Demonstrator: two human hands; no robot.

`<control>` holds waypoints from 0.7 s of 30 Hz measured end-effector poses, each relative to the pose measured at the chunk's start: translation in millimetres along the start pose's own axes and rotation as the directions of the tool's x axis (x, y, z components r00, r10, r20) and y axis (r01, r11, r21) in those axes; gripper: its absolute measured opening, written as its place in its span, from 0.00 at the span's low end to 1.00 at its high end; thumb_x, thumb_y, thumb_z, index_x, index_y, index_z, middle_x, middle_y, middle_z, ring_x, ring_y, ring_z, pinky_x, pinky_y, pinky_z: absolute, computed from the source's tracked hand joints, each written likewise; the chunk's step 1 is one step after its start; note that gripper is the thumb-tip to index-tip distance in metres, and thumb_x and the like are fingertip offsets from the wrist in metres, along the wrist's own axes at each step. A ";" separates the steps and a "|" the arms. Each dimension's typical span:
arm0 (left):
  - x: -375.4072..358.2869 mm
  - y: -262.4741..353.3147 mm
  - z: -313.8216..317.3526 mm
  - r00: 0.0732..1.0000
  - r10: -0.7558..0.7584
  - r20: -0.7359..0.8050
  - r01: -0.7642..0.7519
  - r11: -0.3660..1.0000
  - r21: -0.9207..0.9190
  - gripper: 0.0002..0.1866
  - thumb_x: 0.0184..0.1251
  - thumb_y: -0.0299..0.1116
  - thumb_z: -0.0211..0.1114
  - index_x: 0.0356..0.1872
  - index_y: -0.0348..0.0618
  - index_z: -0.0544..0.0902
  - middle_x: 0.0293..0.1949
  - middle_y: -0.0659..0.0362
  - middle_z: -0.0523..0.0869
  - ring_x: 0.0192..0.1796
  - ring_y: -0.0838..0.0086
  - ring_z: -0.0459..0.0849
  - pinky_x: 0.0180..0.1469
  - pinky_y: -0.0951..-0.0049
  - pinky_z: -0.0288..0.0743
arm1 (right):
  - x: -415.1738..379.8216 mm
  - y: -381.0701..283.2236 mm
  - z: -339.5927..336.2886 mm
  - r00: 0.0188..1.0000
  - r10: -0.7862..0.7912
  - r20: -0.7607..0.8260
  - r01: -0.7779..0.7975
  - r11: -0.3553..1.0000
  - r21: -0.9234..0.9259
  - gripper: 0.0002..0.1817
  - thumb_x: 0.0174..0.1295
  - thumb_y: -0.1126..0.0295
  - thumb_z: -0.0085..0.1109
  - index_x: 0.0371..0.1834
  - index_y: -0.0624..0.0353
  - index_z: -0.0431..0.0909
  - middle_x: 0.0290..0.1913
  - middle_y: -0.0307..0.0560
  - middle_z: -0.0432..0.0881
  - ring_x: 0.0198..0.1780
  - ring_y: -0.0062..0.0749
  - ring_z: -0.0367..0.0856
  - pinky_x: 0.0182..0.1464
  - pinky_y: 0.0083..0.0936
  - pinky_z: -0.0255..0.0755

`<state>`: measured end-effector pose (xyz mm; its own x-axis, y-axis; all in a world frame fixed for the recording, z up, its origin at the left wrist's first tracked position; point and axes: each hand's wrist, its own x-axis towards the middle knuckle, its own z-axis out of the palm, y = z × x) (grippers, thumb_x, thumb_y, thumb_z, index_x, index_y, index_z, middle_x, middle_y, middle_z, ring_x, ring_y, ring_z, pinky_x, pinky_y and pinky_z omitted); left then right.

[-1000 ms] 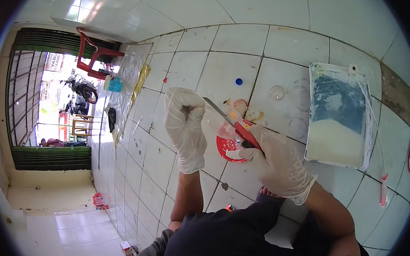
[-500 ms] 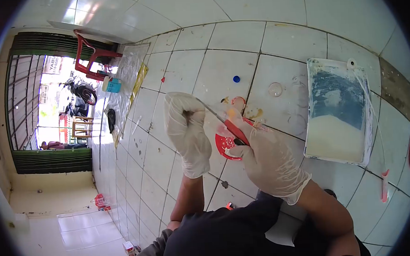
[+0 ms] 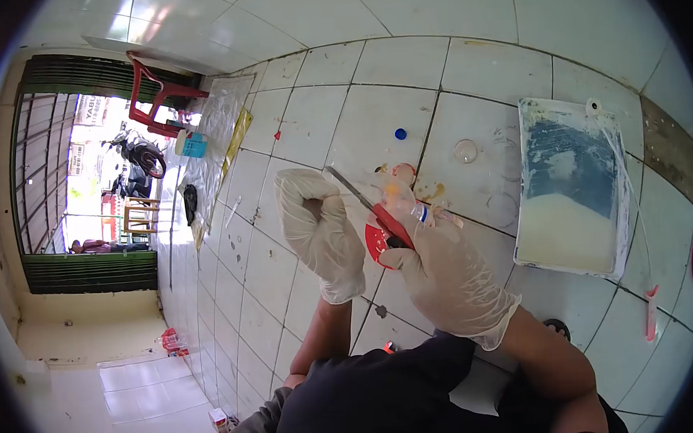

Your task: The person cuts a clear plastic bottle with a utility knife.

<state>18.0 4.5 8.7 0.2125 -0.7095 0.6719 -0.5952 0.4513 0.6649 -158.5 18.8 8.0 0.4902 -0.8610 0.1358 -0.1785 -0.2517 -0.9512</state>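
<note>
White gloves cover both my hands. My right hand [image 3: 449, 278] grips a red-handled tool with a long grey metal blade [image 3: 395, 225], the blade slanting up and left. The blade's tip is close to my left hand [image 3: 319, 226], whose fingers curl round into a ring; what they hold, if anything, I cannot make out. Behind my right hand lies a clear plastic bottle [image 3: 421, 210] with a blue ring at its neck, partly hidden. A round red lid [image 3: 375, 245] with white specks shows under the tool, mostly covered by it and the hand.
A white tray [image 3: 566, 247] with whitish paint stands to the right. A blue cap [image 3: 400, 134] and a clear round lid [image 3: 465, 152] lie on the tiles beyond my hands. Further left are a red chair [image 3: 157, 97], a blue-and-white container [image 3: 190, 144] and an open doorway.
My left hand has tilted and dropped slightly, its finger ring turned more toward me. The blade has shifted a little left with my right hand. More of the clear bottle shows.
</note>
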 end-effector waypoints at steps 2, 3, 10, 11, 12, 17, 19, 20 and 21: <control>-0.6 2.3 0.7 1.000 -0.002 0.009 0.002 1.000 -0.001 0.03 0.73 0.23 0.59 0.38 0.36 0.74 0.39 0.60 0.71 0.42 0.74 0.70 0.51 0.76 0.65 | 1.1 5.8 5.5 0.998 -0.032 -0.049 0.033 0.999 0.008 0.18 0.71 0.67 0.57 0.51 0.75 0.76 0.24 0.60 0.79 0.29 0.56 0.81 0.36 0.47 0.72; -0.4 2.8 2.0 1.000 0.000 0.022 0.000 1.000 -0.003 0.04 0.73 0.24 0.59 0.38 0.36 0.74 0.39 0.60 0.70 0.41 0.74 0.69 0.49 0.75 0.65 | 1.8 8.1 7.0 0.992 -0.065 -0.104 0.067 0.998 0.014 0.18 0.72 0.67 0.56 0.51 0.75 0.76 0.24 0.59 0.79 0.29 0.56 0.81 0.35 0.47 0.72; 0.6 8.7 6.5 0.998 -0.027 0.048 0.027 1.000 -0.007 0.06 0.75 0.26 0.57 0.36 0.38 0.72 0.37 0.62 0.68 0.38 0.77 0.64 0.45 0.78 0.61 | -0.2 12.1 3.8 0.995 -0.056 -0.082 0.054 0.998 -0.019 0.14 0.71 0.69 0.55 0.47 0.73 0.75 0.22 0.54 0.79 0.28 0.54 0.81 0.35 0.43 0.72; 5.7 9.0 6.3 0.990 -0.139 0.037 0.141 0.987 -0.080 0.06 0.76 0.25 0.56 0.36 0.39 0.72 0.36 0.63 0.68 0.38 0.77 0.64 0.45 0.79 0.61 | -1.1 9.4 -0.1 1.000 -0.008 -0.015 0.009 0.999 0.039 0.15 0.69 0.68 0.58 0.48 0.71 0.75 0.23 0.52 0.79 0.28 0.50 0.80 0.35 0.41 0.72; 9.6 8.4 4.9 0.968 -0.250 0.031 0.251 0.956 -0.152 0.06 0.76 0.25 0.55 0.36 0.40 0.71 0.36 0.63 0.68 0.38 0.78 0.64 0.46 0.79 0.60 | -1.0 8.0 -2.5 0.998 0.033 0.058 -0.038 0.995 0.093 0.16 0.68 0.66 0.61 0.50 0.69 0.75 0.25 0.51 0.79 0.27 0.45 0.80 0.35 0.40 0.72; 3.3 1.5 6.1 0.963 -0.265 0.050 0.270 0.942 -0.198 0.05 0.77 0.26 0.57 0.38 0.40 0.72 0.37 0.64 0.69 0.39 0.78 0.64 0.47 0.78 0.60 | 9.5 19.2 -7.5 0.930 0.334 -0.152 -0.234 0.859 0.455 0.28 0.58 0.58 0.74 0.52 0.65 0.73 0.37 0.46 0.74 0.39 0.30 0.75 0.44 0.30 0.74; -1.1 3.5 11.7 0.961 -0.271 0.065 0.278 0.937 -0.211 0.05 0.77 0.27 0.58 0.39 0.40 0.72 0.37 0.64 0.70 0.40 0.78 0.65 0.48 0.78 0.60 | 16.3 31.8 -5.4 0.934 0.347 -0.081 -0.263 0.825 0.500 0.29 0.56 0.57 0.76 0.51 0.64 0.73 0.39 0.44 0.75 0.43 0.32 0.76 0.49 0.29 0.74; -2.9 4.6 14.7 0.959 -0.274 0.067 0.282 0.930 -0.235 0.05 0.77 0.27 0.59 0.40 0.40 0.72 0.38 0.64 0.71 0.40 0.78 0.65 0.48 0.78 0.61 | 16.0 46.7 2.5 0.944 0.325 -0.056 -0.269 0.858 0.437 0.30 0.55 0.59 0.78 0.54 0.63 0.74 0.39 0.42 0.76 0.42 0.28 0.76 0.48 0.26 0.74; -4.1 4.9 17.3 0.958 -0.280 0.066 0.288 0.922 -0.259 0.05 0.77 0.28 0.60 0.40 0.40 0.73 0.39 0.63 0.71 0.41 0.78 0.66 0.49 0.78 0.61 | 15.5 51.9 3.2 0.945 0.323 -0.059 -0.269 0.864 0.425 0.30 0.55 0.59 0.78 0.54 0.63 0.74 0.39 0.42 0.76 0.42 0.28 0.76 0.48 0.26 0.74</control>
<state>0.8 0.2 3.5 0.3190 -0.8417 0.4355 -0.2868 0.3523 0.8909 -157.4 -6.2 -40.2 0.3549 -0.9207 -0.1622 0.0769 0.2016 -0.9764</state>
